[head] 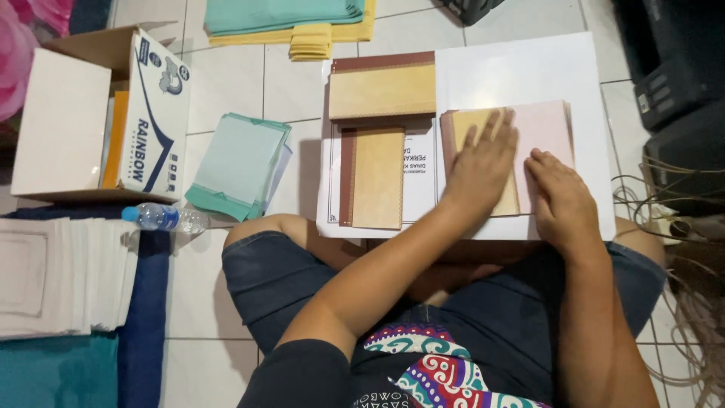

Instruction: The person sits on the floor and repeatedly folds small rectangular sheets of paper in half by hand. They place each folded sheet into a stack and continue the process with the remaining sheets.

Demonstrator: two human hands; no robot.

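Flat and spread, the left hand [483,162] presses a tan booklet [483,125] onto the white sheet [521,72] on the floor; nothing is pinched. Beside it, the right hand [559,196] rests with curled fingers on the booklet's pink page [545,128], its grip apparently empty, though the fingertips are hard to read. Thin paper looks light and floppy, easily creased; best held at the bound brown spine edge.
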